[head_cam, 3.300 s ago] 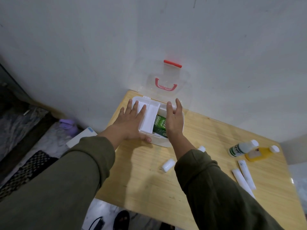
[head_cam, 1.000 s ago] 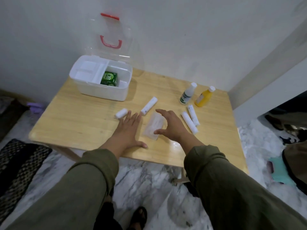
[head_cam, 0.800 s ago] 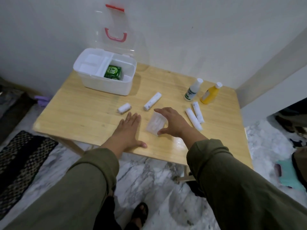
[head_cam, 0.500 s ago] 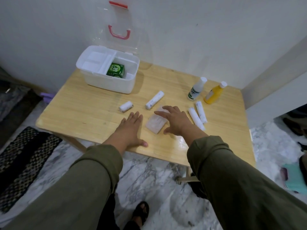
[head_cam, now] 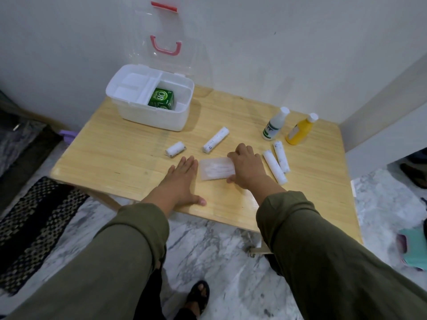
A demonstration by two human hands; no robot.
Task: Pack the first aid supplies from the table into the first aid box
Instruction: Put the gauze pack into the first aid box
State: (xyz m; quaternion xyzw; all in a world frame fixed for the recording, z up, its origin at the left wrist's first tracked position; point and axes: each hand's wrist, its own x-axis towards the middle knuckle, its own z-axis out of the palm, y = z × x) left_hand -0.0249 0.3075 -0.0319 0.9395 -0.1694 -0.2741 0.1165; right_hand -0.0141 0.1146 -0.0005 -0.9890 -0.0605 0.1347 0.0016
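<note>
Low in the middle of the frame, the left hand [head_cam: 184, 179] lies flat and open on the light wooden tabletop [head_cam: 120, 162], holding nothing. Just to its right, the right hand [head_cam: 246, 168] curls over the right edge of a flat clear plastic packet with white gauze inside [head_cam: 216, 168]. Its grip looks pinched on that edge, fingers at the far side and thumb at the near side, but the packet lies flat on the tabletop. So the step in hand seems to be picking up this packet. The next move likely needs a firm pinch, because the thin packet may be slippery and hard to lift off the wood. Then it must go up and left to the box. A bit farther up lie a short white bandage roll [head_cam: 175, 149] and a long white bandage roll [head_cam: 215, 140], with two more long white rolls [head_cam: 276, 163] on the right. Beyond those stand a white bottle with a green label [head_cam: 273, 127] and a yellow bottle with a white cap [head_cam: 300, 130]. Farthest, at the upper left, sits the white plastic first aid box [head_cam: 150, 116] with its clear lid [head_cam: 165, 42] open, and a green carton [head_cam: 161, 100] already inside.
</note>
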